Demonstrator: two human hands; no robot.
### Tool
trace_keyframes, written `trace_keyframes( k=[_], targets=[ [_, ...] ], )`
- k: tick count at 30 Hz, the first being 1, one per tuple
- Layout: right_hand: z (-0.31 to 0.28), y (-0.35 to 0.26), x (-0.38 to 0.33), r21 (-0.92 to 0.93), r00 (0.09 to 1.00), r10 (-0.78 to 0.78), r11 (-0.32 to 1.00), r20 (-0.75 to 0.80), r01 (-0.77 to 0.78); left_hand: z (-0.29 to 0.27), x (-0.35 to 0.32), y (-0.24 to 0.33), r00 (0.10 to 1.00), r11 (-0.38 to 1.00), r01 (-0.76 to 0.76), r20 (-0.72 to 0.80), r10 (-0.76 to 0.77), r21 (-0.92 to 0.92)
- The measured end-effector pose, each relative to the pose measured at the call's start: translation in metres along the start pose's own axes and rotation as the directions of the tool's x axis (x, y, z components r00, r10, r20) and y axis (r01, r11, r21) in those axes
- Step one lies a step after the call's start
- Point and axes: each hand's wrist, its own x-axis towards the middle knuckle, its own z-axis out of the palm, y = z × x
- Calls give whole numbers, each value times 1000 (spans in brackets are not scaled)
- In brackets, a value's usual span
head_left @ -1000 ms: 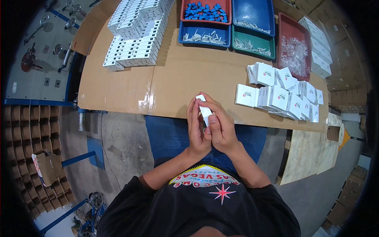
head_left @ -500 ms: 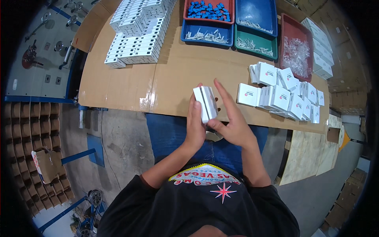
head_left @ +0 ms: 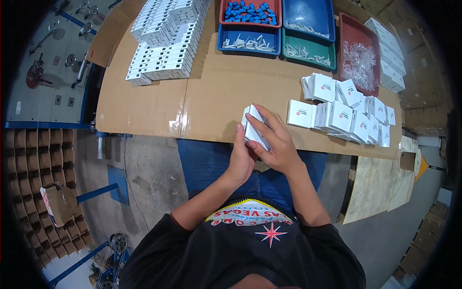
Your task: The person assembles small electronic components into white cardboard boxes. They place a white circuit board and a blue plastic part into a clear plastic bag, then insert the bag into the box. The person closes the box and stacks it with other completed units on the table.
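Holding a small white carton [head_left: 254,126] between them, both hands meet just over the near edge of the cardboard-covered table [head_left: 211,103]. The carton is a plain, matte, oblong paperboard box with crisp folded edges; it is tilted, with one long face turned up toward the camera. The right hand [head_left: 274,144] lies over that face, fingers spread and curled along its length, while the left hand [head_left: 242,156] closes on the lower left side, thumb pressed up against the edge; both grips are closed on the carton and no gap shows between skin and board. To the right of the hands, well apart, lies a loose cluster of finished white boxes [head_left: 344,113], squarish, each with a small red mark on one face; roughly a dozen show, some leaning on one another, and an exact count is hard where they overlap. At the far left of the table sits a tight stack of flat white cartons [head_left: 166,41] in rows, too many and too closely packed to count. Along the far edge stand five shallow plastic trays: a red tray [head_left: 226,6] filled with small blue parts, a blue tray [head_left: 248,42] and a green tray [head_left: 308,52] of pale slender pieces, another blue tray [head_left: 310,17] with a few more, and a dark red tray [head_left: 347,29] of clear crinkled bags. More white boxes [head_left: 387,53] are lined up beyond the last tray.
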Motion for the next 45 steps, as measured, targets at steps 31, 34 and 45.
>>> trace_keyframes(
  k=[31, 34, 45],
  targets=[
    [-8, 9, -2, 250, 997, 75, 966, -17, -69, -25, 13, 35, 912, 803, 382, 325, -249, -457],
    [-7, 9, -3, 197, 995, 90, 977, -42, -80, -4, 5, 42, 923, 773, 370, 295, -246, -515],
    [-22, 5, -1, 92, 999, 48, 995, 23, -50, -20, 9, 34, 929, 874, 341, 267, -256, -346]
  ],
)
